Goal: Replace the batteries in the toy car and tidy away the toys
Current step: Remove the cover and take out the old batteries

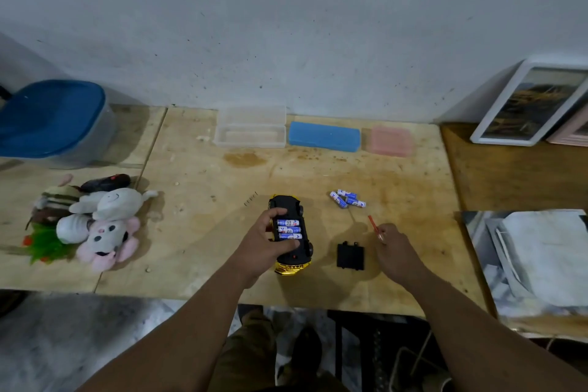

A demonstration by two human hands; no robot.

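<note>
A gold toy car [294, 251] lies upside down on the wooden table [197, 223], its black underside up. Three blue batteries [289, 229] sit in its uncovered compartment. My left hand [265, 245] grips the car from the left side. The black battery cover [350, 255] lies flat to the car's right. My right hand [394, 251] holds a thin red screwdriver [375, 227] just right of the cover. Three loose blue batteries [346, 199] lie in a small heap beyond the cover.
A pile of plush toys [92, 219] sits at the table's left, a blue-lidded bin [52, 119] behind it. At the back stand a clear uncovered case [249, 132], a blue case [324, 136] and a pink case [390, 141]. Papers [541, 251] and a framed picture [528, 102] are at the right.
</note>
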